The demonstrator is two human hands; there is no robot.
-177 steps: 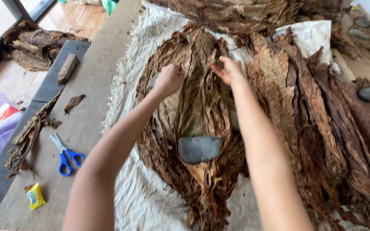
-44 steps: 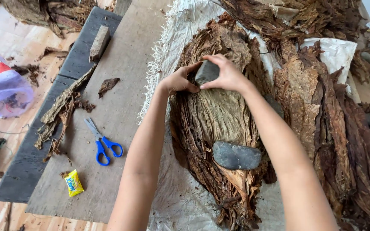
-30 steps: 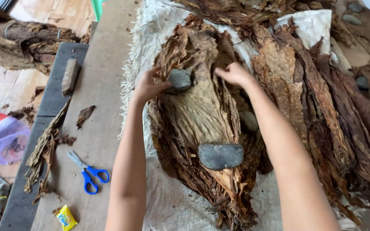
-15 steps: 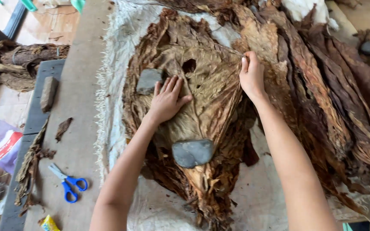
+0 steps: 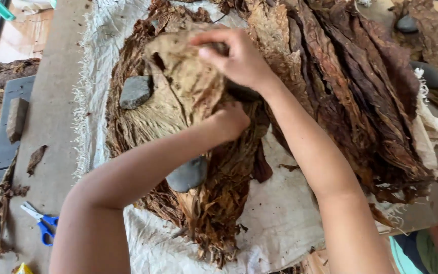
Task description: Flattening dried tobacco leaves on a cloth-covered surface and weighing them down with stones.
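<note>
Your right hand [image 5: 239, 58] pinches lifted tobacco leaf [image 5: 188, 81] | left hand [image 5: 231, 121] fisted beneath, grip unclear | lower stone [image 5: 187, 174] half-hidden | bare cloth [image 5: 290, 208] bottom-right

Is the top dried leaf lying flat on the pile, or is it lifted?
Lifted: the right hand raises the pale leaf, crumpled, above the pile.

Four grey stones show, one [image 5: 136, 91] on the leaf pile's upper left, one [image 5: 187, 174] below the forearm and two [image 5: 407, 23] [image 5: 430, 75] at far right, plus one pair of blue-handled scissors [image 5: 42, 224], one wooden block [image 5: 16, 118] and two hands [image 5: 229, 121] [image 5: 236, 58].
</note>
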